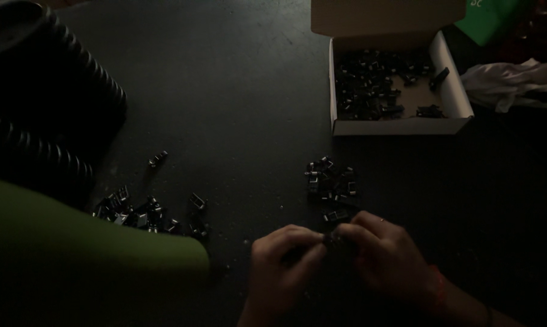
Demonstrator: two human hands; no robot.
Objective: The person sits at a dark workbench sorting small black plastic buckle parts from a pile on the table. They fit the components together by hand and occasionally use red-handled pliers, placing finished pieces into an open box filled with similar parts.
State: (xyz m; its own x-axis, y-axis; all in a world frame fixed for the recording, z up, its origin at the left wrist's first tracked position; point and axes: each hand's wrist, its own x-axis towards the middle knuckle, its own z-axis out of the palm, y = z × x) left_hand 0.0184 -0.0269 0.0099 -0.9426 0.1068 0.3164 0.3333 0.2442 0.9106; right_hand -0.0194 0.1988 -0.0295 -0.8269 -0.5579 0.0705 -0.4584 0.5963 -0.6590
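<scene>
A small black clip (332, 238) is pinched between the fingertips of the left hand (282, 266) and the right hand (385, 257), low over the dark tabletop (237, 109), just below a little pile of clips (332, 188). The step in hand seems to be the fitting together of one clip; whether it is already joined cannot be told. A steady pinch and careful alignment are judged to be needed next.

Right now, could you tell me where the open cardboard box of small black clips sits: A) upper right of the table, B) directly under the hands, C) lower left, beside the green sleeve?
A: the open cardboard box sits at the upper right, apart from both hands.
</scene>
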